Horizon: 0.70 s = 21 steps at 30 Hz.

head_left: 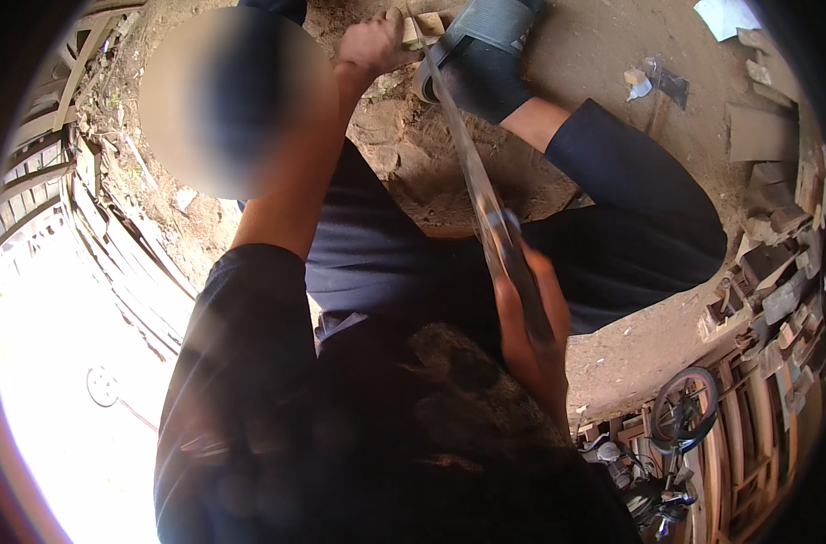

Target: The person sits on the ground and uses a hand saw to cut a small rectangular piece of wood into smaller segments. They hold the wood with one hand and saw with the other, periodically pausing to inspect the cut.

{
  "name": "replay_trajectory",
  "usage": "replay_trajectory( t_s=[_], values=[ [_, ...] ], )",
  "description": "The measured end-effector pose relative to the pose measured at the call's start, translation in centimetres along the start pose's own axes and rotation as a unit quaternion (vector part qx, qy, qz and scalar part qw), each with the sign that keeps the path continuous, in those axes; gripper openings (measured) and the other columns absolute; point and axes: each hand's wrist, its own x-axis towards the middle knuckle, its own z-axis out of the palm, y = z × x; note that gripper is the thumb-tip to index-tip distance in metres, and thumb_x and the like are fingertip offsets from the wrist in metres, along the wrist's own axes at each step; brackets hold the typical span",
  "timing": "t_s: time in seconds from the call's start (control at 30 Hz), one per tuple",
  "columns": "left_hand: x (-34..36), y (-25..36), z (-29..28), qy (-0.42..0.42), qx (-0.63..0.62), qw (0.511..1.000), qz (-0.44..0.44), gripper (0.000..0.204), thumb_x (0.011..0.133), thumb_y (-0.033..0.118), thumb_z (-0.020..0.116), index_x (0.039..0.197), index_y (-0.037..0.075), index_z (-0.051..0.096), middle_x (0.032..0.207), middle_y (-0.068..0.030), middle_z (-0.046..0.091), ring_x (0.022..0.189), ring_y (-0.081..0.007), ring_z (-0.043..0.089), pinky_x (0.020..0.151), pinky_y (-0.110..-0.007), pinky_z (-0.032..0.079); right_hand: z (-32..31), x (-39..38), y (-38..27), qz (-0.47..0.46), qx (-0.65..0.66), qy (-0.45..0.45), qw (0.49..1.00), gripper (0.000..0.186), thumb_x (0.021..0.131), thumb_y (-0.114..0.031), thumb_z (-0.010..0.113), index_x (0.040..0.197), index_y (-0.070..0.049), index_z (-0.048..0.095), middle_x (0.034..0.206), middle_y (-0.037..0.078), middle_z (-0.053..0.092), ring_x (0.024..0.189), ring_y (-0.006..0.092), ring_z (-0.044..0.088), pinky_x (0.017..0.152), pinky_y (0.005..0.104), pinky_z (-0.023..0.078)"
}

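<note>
Holding a pale wood block [434,27] by its left end with the left hand [373,43], with fingers bent in narrow against it and most of the block out to their right; cannot tell the grip of the hidden fingertips underneath. Gripping a saw [467,159] with the right hand [534,337], with fingers wrapped closely round the dark handle [525,288], well apart from the left fingers and nearer the body. Extending forward and leftward from the right fingers to cross over the wood block, just to the right of the left fingers; cannot tell from above how deep in the wood. Close by the blade, to the right of the left fingers, a dark-covered foot [485,86] with a grey band. Well off to the right of the right fingers and lower down, a motorbike [649,490].
</note>
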Motion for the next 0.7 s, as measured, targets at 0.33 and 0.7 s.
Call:
replay_trajectory(
  t_s=[0.33,0.7],
  values=[
    [-0.2,0.5,-1.7,-0.054,0.020,0.998,-0.021,0.084,0.068,0.073,0.067,0.113,0.005,0.048,0.105,-0.0184,0.066,0.085,-0.0336,0.070,0.070,-0.040,0.058,-0.3,0.3,-0.1,0.033,-0.028,-0.038,0.998,0.039,0.093,-0.006,0.054,0.130,0.004,0.047,0.121,0.023,0.060,0.112,0.0320,0.062,0.091,0.0364,0.049],
    [-0.3,-0.1,-0.3,-0.012,0.017,1.000,-0.007,0.084,0.069,0.073,0.067,0.117,0.006,0.046,0.107,-0.0192,0.066,0.092,-0.0335,0.069,0.073,-0.043,0.057,1.2,3.6,0.5,0.023,-0.004,-0.030,0.999,0.038,0.094,-0.009,0.055,0.128,0.007,0.047,0.118,0.024,0.061,0.109,0.0317,0.063,0.087,0.0367,0.051]
  ],
)
